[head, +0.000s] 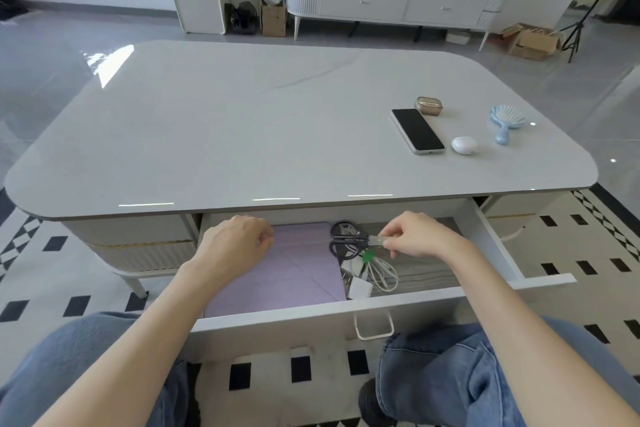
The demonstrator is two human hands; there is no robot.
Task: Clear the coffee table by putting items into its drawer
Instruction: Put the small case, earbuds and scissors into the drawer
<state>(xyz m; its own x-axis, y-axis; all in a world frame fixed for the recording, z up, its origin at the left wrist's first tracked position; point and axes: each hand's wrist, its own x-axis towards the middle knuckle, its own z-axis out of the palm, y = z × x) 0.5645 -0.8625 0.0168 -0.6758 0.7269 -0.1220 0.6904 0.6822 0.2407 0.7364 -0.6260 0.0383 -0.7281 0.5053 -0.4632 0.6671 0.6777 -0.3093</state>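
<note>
The white drawer (pixel 346 305) of the coffee table (pixel 242 135) stands pulled out toward me. Inside lie a purple tablet case (pixel 294 274), black-handled scissors (pixel 346 241), and a white charger with its coiled cable (pixel 375 276). My right hand (pixel 419 236) pinches the scissors by the blades, low inside the drawer. My left hand (pixel 235 246) hovers over the purple case with loosely curled fingers and holds nothing. On the tabletop at the right sit a black phone (pixel 417 130), a gold case (pixel 428 105), a white earbud case (pixel 464 144) and a blue hairbrush (pixel 506 121).
My knees in blue jeans sit just in front of the drawer, over a black-and-white patterned rug (pixel 294 371). A white sideboard (pixel 398 3) with boxes stands against the far wall. A light stand (pixel 581 21) rises at the far right.
</note>
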